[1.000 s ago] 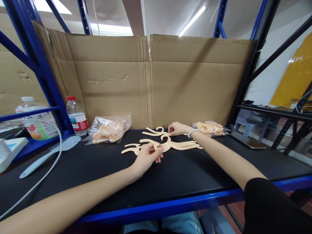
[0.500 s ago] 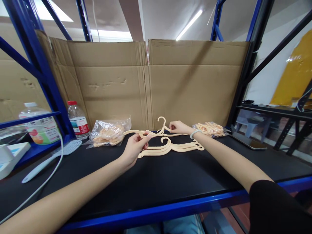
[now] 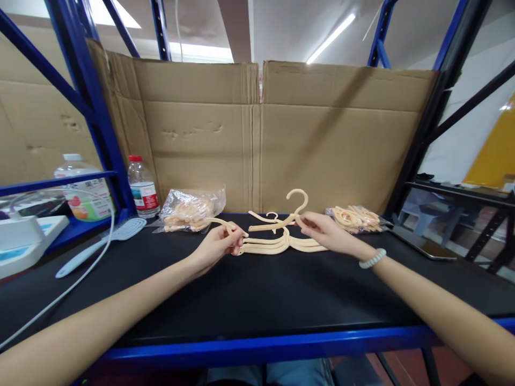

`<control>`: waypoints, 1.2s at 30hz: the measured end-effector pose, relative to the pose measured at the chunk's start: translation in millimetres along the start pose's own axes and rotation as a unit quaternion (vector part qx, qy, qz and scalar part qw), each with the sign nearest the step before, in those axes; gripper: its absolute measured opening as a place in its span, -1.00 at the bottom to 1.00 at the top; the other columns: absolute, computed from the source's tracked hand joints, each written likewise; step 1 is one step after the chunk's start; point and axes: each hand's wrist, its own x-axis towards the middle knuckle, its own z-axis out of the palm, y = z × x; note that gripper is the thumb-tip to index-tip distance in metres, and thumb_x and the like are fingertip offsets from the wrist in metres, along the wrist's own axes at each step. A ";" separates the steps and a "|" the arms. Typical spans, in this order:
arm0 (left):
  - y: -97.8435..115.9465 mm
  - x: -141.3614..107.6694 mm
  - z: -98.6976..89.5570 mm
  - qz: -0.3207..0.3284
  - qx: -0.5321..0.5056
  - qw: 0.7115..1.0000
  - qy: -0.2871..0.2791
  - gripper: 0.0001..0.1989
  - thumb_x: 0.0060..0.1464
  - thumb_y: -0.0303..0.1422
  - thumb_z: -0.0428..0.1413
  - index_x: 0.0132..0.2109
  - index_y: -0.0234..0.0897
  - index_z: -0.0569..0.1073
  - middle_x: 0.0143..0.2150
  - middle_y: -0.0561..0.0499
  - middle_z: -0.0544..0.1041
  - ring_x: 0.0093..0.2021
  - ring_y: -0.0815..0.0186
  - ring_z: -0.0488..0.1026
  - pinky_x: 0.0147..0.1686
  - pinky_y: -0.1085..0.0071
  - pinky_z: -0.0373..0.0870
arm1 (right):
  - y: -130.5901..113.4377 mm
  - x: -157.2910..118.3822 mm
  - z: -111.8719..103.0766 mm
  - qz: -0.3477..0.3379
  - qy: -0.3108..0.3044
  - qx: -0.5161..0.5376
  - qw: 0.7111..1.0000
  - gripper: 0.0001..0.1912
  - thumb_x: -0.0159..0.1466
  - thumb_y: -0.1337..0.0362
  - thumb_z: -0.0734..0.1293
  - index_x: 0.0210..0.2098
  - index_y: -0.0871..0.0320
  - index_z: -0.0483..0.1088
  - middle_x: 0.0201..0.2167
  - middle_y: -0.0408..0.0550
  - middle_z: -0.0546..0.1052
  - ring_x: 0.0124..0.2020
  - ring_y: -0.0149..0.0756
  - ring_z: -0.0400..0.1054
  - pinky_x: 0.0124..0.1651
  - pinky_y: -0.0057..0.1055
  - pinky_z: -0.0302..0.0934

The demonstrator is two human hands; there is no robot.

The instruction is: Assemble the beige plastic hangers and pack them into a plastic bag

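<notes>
My left hand (image 3: 217, 244) pinches a curved cream plastic hanger arm (image 3: 220, 220) between thumb and fingers. In my right hand (image 3: 328, 231) is a cream plastic hanger (image 3: 296, 201), gripped at its middle with its hook pointing up. Its left arm reaches toward the piece in my left hand; the two ends are close, and I cannot tell whether they touch. Beneath both hands lies a row of several hangers (image 3: 265, 246) on the black tabletop. Another hanger (image 3: 261, 216) lies farther back, partly hidden behind the held one.
Clear bags of cream hanger parts lie at left (image 3: 191, 212) and right (image 3: 356, 218). A red-capped bottle (image 3: 144, 190), pale hairbrush (image 3: 116, 230), white cable (image 3: 94, 262) and power strip (image 3: 34, 241) are on the left. A flat dark device (image 3: 422, 244) lies right. Cardboard (image 3: 201, 134) stands behind.
My right hand has come nearer, bringing a hanger up off the table with its hook raised. My left hand still pinches the curved arm, slightly lower. The view has shifted a little left.
</notes>
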 end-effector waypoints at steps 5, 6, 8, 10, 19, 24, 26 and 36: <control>0.3 -3.1 3.0 0.001 -0.004 1.000 -0.003 -0.74 -0.03 -0.25 0.24 -0.34 -0.35 0.38 -0.55 0.15 0.32 -0.58 0.53 0.24 -0.49 0.54 0.21 | -1.5 -11.2 10.8 -0.030 0.007 0.005 1.000 -0.82 0.32 0.24 0.14 -0.40 0.13 0.25 -0.41 -0.06 0.38 -0.40 -0.31 0.23 -0.31 -0.37 0.17; 1.3 -4.2 3.1 -0.001 -0.012 1.000 0.002 -0.74 -0.04 -0.26 0.24 -0.33 -0.35 0.39 -0.55 0.16 0.31 -0.58 0.53 0.22 -0.50 0.55 0.20 | -2.0 -12.5 11.4 -0.034 0.010 0.010 0.999 -0.82 0.32 0.25 0.14 -0.38 0.13 0.28 -0.41 -0.05 0.39 -0.39 -0.31 0.24 -0.30 -0.37 0.17; 3.0 -6.0 3.0 -0.007 -0.028 1.000 0.008 -0.75 -0.05 -0.28 0.26 -0.31 -0.36 0.42 -0.55 0.15 0.31 -0.58 0.54 0.19 -0.52 0.56 0.17 | -3.6 -14.8 12.2 -0.043 0.022 0.024 0.999 -0.83 0.33 0.25 0.15 -0.32 0.14 0.32 -0.38 -0.05 0.41 -0.37 -0.30 0.26 -0.29 -0.36 0.19; 3.6 -7.1 2.7 -0.012 -0.048 0.999 0.006 -0.76 -0.06 -0.30 0.27 -0.30 -0.37 0.44 -0.54 0.14 0.32 -0.58 0.55 0.17 -0.51 0.56 0.16 | -5.5 -16.4 13.2 -0.051 0.032 0.035 0.998 -0.84 0.33 0.27 0.16 -0.28 0.16 0.35 -0.35 -0.04 0.43 -0.35 -0.30 0.28 -0.29 -0.36 0.20; -0.2 -7.2 3.0 -0.023 -0.164 0.986 -0.016 -0.78 -0.08 -0.38 0.29 -0.36 -0.34 0.38 -0.53 0.13 0.30 -0.54 0.52 0.21 -0.46 0.55 0.23 | -5.9 -21.1 16.8 -0.080 0.080 0.032 0.993 -0.85 0.31 0.29 0.21 -0.24 0.13 0.41 -0.31 -0.04 0.48 -0.31 -0.31 0.34 -0.25 -0.35 0.24; 0.9 -8.6 1.2 -0.063 -0.225 0.972 -0.012 -0.71 -0.12 -0.42 0.31 -0.38 -0.31 0.30 -0.37 0.09 0.37 -0.45 0.48 0.31 -0.38 0.49 0.35 | -6.8 -23.5 17.4 -0.081 0.085 0.029 0.993 -0.83 0.31 0.28 0.21 -0.27 0.15 0.42 -0.33 -0.02 0.47 -0.33 -0.31 0.32 -0.30 -0.37 0.22; 1.8 -9.6 0.8 -0.081 -0.238 0.968 -0.020 -0.69 -0.13 -0.42 0.31 -0.37 -0.30 0.29 -0.32 0.06 0.38 -0.42 0.45 0.35 -0.40 0.48 0.36 | -7.9 -23.7 18.1 -0.080 0.084 0.035 0.993 -0.82 0.32 0.28 0.20 -0.26 0.16 0.43 -0.34 -0.02 0.46 -0.32 -0.30 0.31 -0.31 -0.37 0.22; 5.8 -13.2 2.9 -0.088 -0.228 0.966 -0.080 -0.73 -0.13 -0.44 0.30 -0.39 -0.32 0.31 -0.28 0.01 0.40 -0.40 0.42 0.39 -0.45 0.52 0.40 | -12.4 -23.3 18.9 -0.077 0.092 0.023 0.993 -0.81 0.32 0.29 0.19 -0.34 0.16 0.41 -0.40 -0.05 0.43 -0.37 -0.33 0.28 -0.32 -0.38 0.19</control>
